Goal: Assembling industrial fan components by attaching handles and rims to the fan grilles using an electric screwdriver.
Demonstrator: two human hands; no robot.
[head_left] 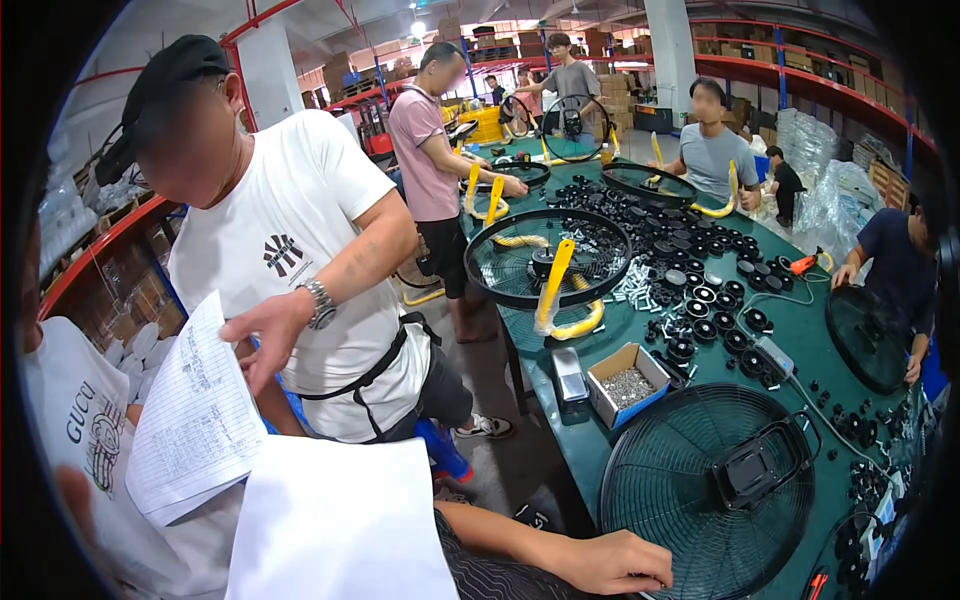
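Note:
My right hand rests at the near edge of the green table, fingers curled in, holding nothing. It lies just left of a large black fan grille with a black motor mount in its middle. A blank white sheet fills the lower foreground; what holds it is hidden. My left hand is out of sight. To the left, a printed paper is held up by a person at the frame's edge, and a person in a white T-shirt and black cap touches it with a hand.
A small cardboard box of screws, many black round parts, another grille with yellow brackets and cables lie on the long table. Several other people work along it. Shelving with boxes stands behind.

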